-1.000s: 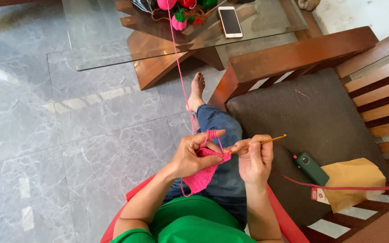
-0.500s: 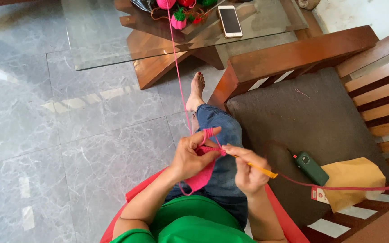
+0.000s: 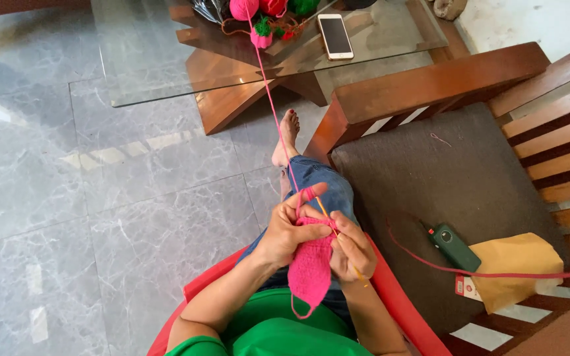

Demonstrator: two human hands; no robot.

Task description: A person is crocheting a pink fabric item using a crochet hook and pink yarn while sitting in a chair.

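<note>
Pink crochet piece (image 3: 310,269) hanging over lap between 2 hands, long axis down. Left hand (image 3: 287,231) pinching top edge, yarn (image 3: 273,105) over forefinger toward glass tabletop's near edge. Right hand (image 3: 351,248) clamped on hook (image 3: 326,219), nearer, tip up-left.

Both hands (image 3: 318,240) work pink crochet piece (image 3: 310,270) with hook (image 3: 328,219).

Head view: looking steeply down from the person's head; facing lap, marble floor (image 3: 67,217) and glass table (image 3: 153,72)
Nearness: sitting close above the hands; no second view sharing
</note>
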